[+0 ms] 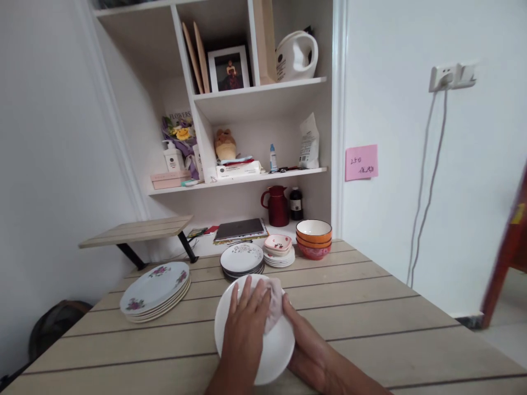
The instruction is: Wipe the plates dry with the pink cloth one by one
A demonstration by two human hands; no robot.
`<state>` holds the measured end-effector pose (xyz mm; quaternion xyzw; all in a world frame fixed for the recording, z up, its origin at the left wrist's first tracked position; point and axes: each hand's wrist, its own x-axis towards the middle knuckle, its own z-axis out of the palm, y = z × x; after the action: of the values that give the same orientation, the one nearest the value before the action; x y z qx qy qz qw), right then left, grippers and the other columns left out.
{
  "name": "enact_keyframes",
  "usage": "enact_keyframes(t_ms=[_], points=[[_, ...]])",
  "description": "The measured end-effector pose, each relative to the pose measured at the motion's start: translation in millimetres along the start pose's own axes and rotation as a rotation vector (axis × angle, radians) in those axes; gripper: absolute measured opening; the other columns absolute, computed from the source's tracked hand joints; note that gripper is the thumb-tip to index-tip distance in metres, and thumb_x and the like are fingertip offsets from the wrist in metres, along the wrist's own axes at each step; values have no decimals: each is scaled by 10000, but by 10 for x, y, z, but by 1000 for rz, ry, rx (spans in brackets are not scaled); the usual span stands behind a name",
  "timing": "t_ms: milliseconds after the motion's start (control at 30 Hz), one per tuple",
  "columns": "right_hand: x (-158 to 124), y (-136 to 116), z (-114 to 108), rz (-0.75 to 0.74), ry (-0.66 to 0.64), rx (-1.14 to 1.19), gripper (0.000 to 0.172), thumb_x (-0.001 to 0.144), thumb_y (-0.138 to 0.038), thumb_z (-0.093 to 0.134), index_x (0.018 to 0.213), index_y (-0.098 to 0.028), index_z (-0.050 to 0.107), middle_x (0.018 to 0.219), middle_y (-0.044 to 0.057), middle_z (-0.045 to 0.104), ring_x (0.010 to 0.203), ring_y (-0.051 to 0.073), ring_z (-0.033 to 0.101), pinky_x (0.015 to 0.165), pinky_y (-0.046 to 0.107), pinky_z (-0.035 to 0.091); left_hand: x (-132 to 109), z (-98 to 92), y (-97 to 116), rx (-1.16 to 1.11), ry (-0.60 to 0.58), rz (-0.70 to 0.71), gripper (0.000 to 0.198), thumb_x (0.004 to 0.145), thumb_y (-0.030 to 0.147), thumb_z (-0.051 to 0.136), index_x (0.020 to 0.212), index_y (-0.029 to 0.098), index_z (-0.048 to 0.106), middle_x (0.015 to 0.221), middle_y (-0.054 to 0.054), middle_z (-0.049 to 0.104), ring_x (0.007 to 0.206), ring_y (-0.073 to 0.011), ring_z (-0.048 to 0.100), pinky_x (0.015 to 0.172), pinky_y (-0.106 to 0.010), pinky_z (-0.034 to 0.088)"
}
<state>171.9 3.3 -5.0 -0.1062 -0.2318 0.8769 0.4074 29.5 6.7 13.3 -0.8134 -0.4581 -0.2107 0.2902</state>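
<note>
A white plate [247, 356] is at the near edge of the wooden table [370, 323]. My left hand [242, 329] lies on top of the plate, fingers stretched forward, and presses a pale pink cloth [275, 307] against it on the thumb side. My right hand [307, 343] comes in from the lower right and grips the plate's right rim, its thumb touching the cloth.
A stack of flowered plates [156, 288] lies to the left. Behind are a stack of grey-patterned plates [242, 258], small saucers [279, 249] and orange bowls [313, 238]. Further back, shelves hold a red jug [277, 206]. A white wall with hanging cables [428, 181] is on the right.
</note>
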Motion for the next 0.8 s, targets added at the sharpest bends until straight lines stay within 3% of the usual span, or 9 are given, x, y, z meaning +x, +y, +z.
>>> enact_keyframes(t_ms=[167,333,533,700,800], points=[[1,-42,-44,-31,-2,34,729,842,-653,427,1333,-119,491,1206,164,647,1093,261,607,1026,415,353,161,-64,-202,67,-32,-139,513,830,22,397,1273,234,548,1394,-46,512,1307,-294,431,1039,-581,365],[16,-76,-92,-66,30,41,754,842,-659,418,1348,-102,473,1269,170,604,1143,259,576,1039,396,345,-106,49,-254,123,45,-101,484,817,19,402,1247,170,567,1356,-84,551,1294,-254,451,1071,-489,359],[21,-124,-88,-68,34,136,778,847,-659,408,1339,-59,471,1275,184,595,1169,243,556,1040,361,353,-405,197,-17,72,201,1,494,817,20,381,1281,121,518,1320,-88,582,1254,-232,493,992,-402,452],[0,-126,-76,-25,28,135,756,848,-652,422,1336,-77,477,1265,166,608,1165,232,562,1017,347,379,-311,173,244,-92,41,-73,642,777,-30,356,1387,163,404,1434,-57,463,1319,-238,418,988,-426,471],[5,-100,-75,-47,29,104,678,868,-611,438,1343,-129,480,1274,128,610,1173,224,559,1017,343,379,-140,215,366,-131,-28,-168,596,793,11,403,1375,138,428,1442,-99,442,1317,-274,419,1006,-460,458]])
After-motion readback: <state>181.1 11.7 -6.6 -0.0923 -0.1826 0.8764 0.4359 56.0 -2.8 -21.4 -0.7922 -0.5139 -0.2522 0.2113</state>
